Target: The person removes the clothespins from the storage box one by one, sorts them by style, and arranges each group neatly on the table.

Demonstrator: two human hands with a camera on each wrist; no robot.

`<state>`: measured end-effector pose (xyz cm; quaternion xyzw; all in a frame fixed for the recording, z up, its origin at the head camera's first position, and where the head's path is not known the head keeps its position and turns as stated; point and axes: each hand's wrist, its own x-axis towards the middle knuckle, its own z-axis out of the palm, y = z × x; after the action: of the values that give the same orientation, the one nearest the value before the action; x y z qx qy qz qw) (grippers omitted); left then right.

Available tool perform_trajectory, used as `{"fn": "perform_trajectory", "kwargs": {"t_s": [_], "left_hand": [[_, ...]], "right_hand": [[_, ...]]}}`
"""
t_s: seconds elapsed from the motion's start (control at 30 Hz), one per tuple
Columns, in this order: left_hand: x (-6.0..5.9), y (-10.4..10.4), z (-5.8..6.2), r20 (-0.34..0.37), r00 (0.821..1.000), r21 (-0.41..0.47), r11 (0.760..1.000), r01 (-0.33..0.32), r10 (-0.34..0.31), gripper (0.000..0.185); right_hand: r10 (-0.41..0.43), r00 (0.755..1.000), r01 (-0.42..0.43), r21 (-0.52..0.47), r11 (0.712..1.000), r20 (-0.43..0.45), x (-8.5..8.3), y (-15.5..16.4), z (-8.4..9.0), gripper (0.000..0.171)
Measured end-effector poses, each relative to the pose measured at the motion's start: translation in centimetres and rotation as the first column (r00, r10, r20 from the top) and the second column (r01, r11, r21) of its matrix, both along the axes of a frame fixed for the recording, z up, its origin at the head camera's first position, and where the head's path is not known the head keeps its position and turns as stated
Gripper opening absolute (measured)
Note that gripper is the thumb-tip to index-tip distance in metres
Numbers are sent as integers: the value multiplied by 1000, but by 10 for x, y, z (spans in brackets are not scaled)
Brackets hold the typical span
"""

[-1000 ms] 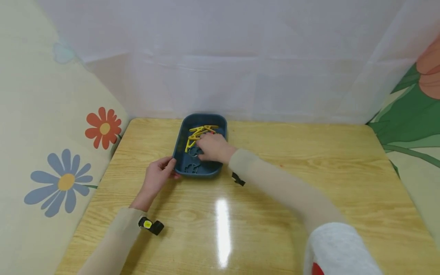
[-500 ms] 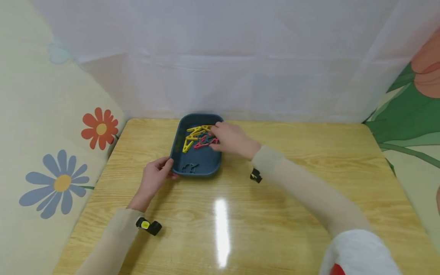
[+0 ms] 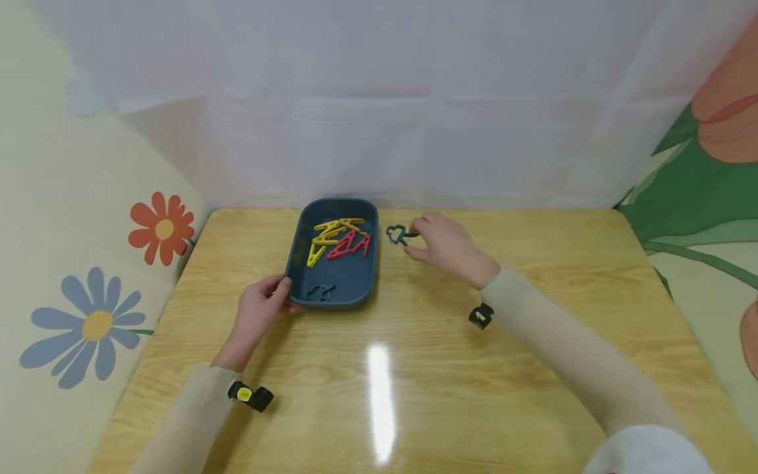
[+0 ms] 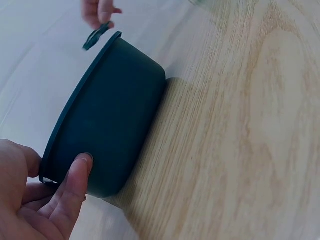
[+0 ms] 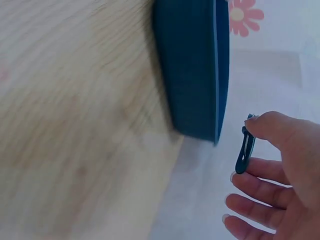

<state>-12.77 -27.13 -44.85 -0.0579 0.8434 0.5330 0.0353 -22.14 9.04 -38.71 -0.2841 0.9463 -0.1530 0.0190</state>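
Note:
A dark blue tray [image 3: 297,262] sits on the wooden table [image 3: 533,263] near its far edge. Inside lie yellow clips [image 3: 326,237], a red clip [image 3: 349,245] and a dark blue clip [image 3: 320,293]. My left hand [image 3: 258,316] grips the tray's near left corner [image 4: 75,175], thumb on the rim. My right hand [image 3: 444,245] is just right of the tray and pinches a small dark blue-green clip [image 3: 397,234] above the table; the same clip [image 5: 245,150] shows edge-on in the right wrist view and beside the tray's rim [image 4: 96,37] in the left wrist view.
White sheeting [image 3: 385,99] hangs behind the table. Flower-patterned fabric [image 3: 89,263] rises on the left, green and orange fabric [image 3: 705,171] on the right. Light glares off the tabletop [image 3: 381,388] in front of the tray.
My right hand came out of the tray and moved right, carrying the dark clip with it. The red clip is now uncovered. My left hand kept its hold on the tray.

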Motion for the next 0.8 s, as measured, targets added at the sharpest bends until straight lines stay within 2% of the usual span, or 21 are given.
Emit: {"fn": "perform_trajectory", "kwargs": {"t_s": [0.27,0.5,0.8], "left_hand": [[0,-2,-2,12,1000,-11,1000,-12,12,47],[1,-2,-3,4,1000,-9,1000,-13,13,47],[-1,-2,-3,15,1000,-7,1000,-12,12,49]], "right_hand": [[-168,984,171,-62,983,61,8,34,-28,42],[-301,947,313,-111,943,109,13,56,-54,44],[-438,894,446,-108,888,89,18,66,-77,44]]}}
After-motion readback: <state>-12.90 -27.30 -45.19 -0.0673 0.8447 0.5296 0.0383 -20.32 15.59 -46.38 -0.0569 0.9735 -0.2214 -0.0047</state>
